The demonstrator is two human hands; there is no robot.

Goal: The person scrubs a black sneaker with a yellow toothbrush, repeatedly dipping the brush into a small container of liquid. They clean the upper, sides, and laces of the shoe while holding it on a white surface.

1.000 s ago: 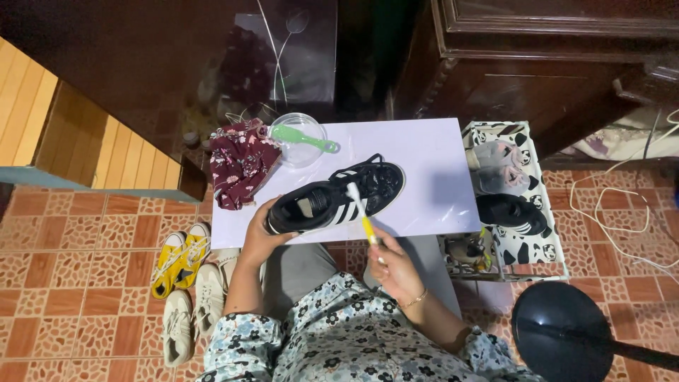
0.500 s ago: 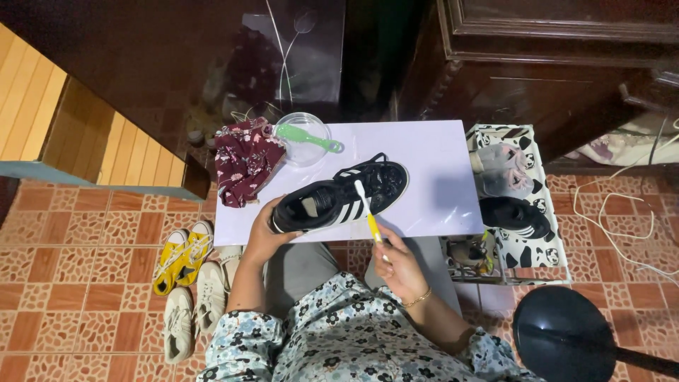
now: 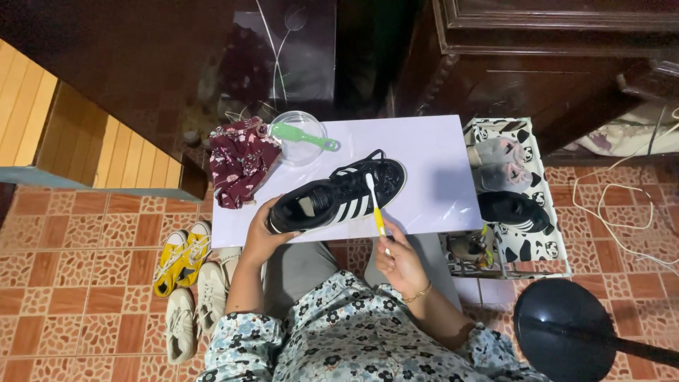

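1. While the left hand (image 3: 258, 237) clasps the heel end of a black sneaker (image 3: 339, 198), the shoe lies on its side on the white table (image 3: 438, 163), close to the near edge and tilted so the toe points up and to the right.
2. The sneaker is black with white side stripes, a white sole rim and black laces; its opening faces the person.
3. The right hand (image 3: 399, 263) pinches the end of a toothbrush (image 3: 375, 209) with a yellow and white handle; the brush head rests against the sneaker's side near the stripes.
4. Behind the shoe, a clear bowl (image 3: 297, 134) stands at the table's far left corner with a green brush (image 3: 304, 136) laid across it.
5. A maroon floral cloth (image 3: 237, 166) hangs over the table's left edge, just beside the bowl.
6. The right half of the tabletop is bare, giving room beyond the toe.
7. Right of the table stands a patterned rack (image 3: 534, 240) holding a grey pair and a black shoe (image 3: 513, 211).
8. On the tiled floor (image 3: 78, 283) to the left lie yellow sneakers (image 3: 180, 258) and cream shoes (image 3: 191, 311).
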